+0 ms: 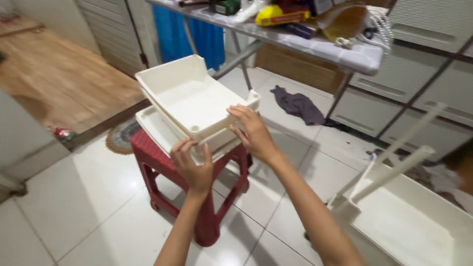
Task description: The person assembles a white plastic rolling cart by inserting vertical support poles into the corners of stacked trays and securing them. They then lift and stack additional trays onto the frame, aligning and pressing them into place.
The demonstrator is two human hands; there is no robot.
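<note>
Yellow package (282, 15), perhaps, on table (345, 54)

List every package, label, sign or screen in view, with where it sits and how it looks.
Yellow packet: on the ironing board at top, flattish, yellow with a red patch.
Green box: left of the packet on the board, small, dark green.
Dark blue pack: just right of the yellow packet, flat.
Red wrapper: on the floor at left, crumpled.
No signs or screens show.
</note>
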